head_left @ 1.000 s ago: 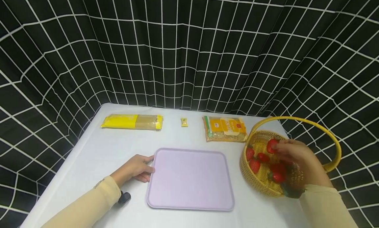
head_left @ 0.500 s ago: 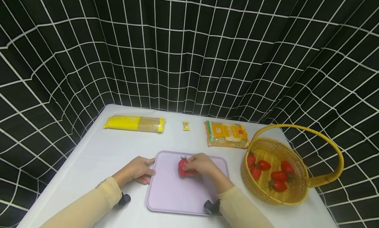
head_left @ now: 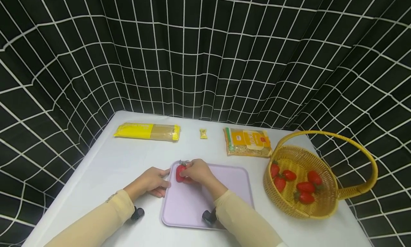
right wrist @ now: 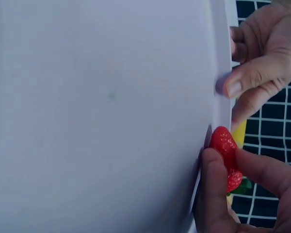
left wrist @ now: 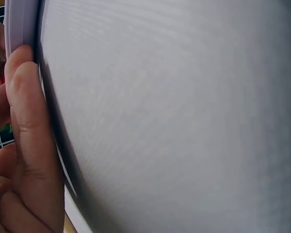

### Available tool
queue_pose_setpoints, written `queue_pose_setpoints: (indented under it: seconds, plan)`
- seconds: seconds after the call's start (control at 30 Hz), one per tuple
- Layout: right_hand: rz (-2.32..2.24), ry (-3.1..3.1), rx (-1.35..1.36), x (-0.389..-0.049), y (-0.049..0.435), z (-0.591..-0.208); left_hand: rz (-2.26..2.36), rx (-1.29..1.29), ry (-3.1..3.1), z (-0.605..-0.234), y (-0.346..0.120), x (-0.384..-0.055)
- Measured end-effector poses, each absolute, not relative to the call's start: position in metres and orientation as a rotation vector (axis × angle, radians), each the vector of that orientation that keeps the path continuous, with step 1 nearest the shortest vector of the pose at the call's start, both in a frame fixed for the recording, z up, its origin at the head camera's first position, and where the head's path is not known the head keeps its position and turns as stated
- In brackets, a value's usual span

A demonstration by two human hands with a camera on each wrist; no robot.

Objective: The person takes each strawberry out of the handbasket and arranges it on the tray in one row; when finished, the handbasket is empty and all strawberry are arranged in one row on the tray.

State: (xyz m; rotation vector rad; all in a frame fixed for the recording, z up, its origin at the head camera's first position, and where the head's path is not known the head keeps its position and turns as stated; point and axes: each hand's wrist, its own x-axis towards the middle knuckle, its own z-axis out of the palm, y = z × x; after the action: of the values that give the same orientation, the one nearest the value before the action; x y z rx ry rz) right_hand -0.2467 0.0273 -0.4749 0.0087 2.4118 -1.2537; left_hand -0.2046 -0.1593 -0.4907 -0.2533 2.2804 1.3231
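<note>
The right hand (head_left: 197,170) pinches one glossy red strawberry with a green leaf cap (head_left: 179,173) between thumb and fingers, taking it by the side so that the cap points away from the person; it is poised over the far left corner of a pale lilac, rectangular, low-rimmed tray (head_left: 229,184), and whether it touches the surface I cannot tell. Just left of it, the left hand (head_left: 150,182) grips the tray's near-left side, thumb over the rim and fingers along the outside, presumably to steady it while the other hand works. Well to the right of the right hand stands a yellow woven basket with one tall arched handle (head_left: 282,202); it looks set there for an easy reach, and its handle slants off to the side, leaving the mouth accessible. Counted out: six red strawberries (head_left: 305,187) lie in the basket and one is in the right hand, seven in view. Beyond the hands are three packages: one long yellow-and-clear packet (head_left: 146,131) ahead of the left hand, one tiny yellow wrapped piece (head_left: 203,134) ahead of the right, and one orange-and-clear plastic bag (head_left: 248,143) farther right. One tray and one basket share the white table (head_left: 144,154).
</note>
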Motion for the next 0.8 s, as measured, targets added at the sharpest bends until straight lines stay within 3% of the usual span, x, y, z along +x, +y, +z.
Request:
queue_pose_setpoints:
  seconds: [0.57, 0.8]
  plan:
    - [-1.196, 2.491, -0.075, -0.244, 0.013, -0.481, 1.327, -0.292, 2.303, -0.494, -0.159, -0.194]
    - [-1.223, 2.475, -0.004, -0.249, 0.045, -0.457, 1.291, -0.249, 2.306, -0.491, -0.157, -0.204]
